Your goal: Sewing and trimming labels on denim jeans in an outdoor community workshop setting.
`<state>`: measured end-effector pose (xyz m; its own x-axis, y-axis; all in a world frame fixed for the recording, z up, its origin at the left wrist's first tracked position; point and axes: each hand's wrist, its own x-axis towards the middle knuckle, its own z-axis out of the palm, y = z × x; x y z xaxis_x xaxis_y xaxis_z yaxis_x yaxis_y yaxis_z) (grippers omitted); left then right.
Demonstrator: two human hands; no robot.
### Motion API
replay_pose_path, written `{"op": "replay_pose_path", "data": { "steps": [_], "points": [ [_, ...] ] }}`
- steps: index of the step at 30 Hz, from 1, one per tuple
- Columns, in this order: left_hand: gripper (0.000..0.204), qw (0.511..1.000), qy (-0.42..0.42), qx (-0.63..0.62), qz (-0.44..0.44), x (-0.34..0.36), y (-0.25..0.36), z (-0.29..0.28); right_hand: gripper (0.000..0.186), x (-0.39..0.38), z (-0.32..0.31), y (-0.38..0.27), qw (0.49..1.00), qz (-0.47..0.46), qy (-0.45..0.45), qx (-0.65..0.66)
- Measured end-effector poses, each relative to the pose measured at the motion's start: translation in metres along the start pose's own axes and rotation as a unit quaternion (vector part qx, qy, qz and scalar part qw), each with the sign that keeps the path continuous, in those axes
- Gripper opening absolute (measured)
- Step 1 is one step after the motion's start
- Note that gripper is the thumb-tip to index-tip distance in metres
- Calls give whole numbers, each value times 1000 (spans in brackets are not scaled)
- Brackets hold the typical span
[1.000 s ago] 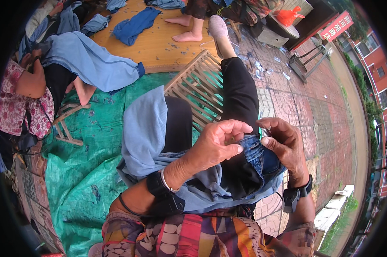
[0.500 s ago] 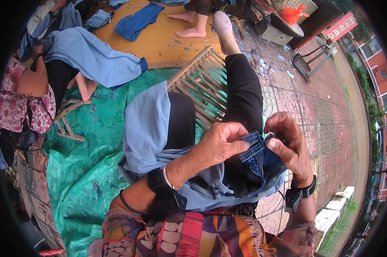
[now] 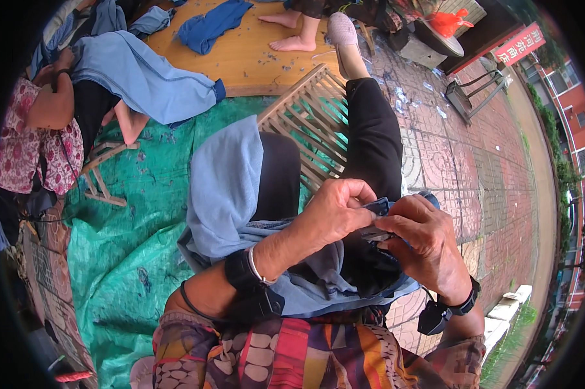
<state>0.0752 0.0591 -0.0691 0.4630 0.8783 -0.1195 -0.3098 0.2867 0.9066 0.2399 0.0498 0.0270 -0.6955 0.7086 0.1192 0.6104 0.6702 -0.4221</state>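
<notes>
Light-blue denim jeans (image 3: 224, 188) lie across my lap, draped over one knee. My left hand (image 3: 331, 217) pinches a dark-blue denim edge (image 3: 378, 206) of them, which looks like the waistband. Closed fingers of my right hand (image 3: 425, 236) press in close against that same edge. A small greyish, shiny piece (image 3: 373, 233) shows at the right fingertips; its kind is too hidden to tell. The rest of the dark denim is mostly covered by my hands.
A wooden slatted stool (image 3: 312, 120) stands ahead, with my outstretched leg beside it. Green sheeting (image 3: 130, 279) covers the ground at left. There a person (image 3: 43, 136) sits with a light-blue denim garment (image 3: 143, 78). Blue cloth (image 3: 211, 26) lies on a wooden board (image 3: 253, 71).
My right hand has moved left and turned over, its fingers now closed against the denim edge by my left fingertips. My left hand stays nearly in place.
</notes>
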Motion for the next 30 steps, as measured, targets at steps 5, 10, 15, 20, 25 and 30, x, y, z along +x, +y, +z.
{"op": "replay_pose_path", "data": {
  "steps": [5,10,15,20,25,30],
  "points": [
    [15,999,-2,-35,-22,0,-5,-2,29,2,2,-4,998,-27,7,-53],
    [16,999,-2,-39,-26,2,-6,-3,22,2,4,-3,997,-31,0,-76],
    [16,998,0,-47,-29,0,-5,-1,22,2,5,1,999,-11,-10,-36],
    [17,999,4,-20,-31,0,-2,-1,23,2,5,5,1000,8,-6,17],
    [16,999,5,-41,-21,2,-6,-1,22,3,4,1,999,-14,-14,-37],
    [17,998,-4,-57,-26,0,0,0,21,3,3,1,998,-17,-23,-53]
  ]
}}
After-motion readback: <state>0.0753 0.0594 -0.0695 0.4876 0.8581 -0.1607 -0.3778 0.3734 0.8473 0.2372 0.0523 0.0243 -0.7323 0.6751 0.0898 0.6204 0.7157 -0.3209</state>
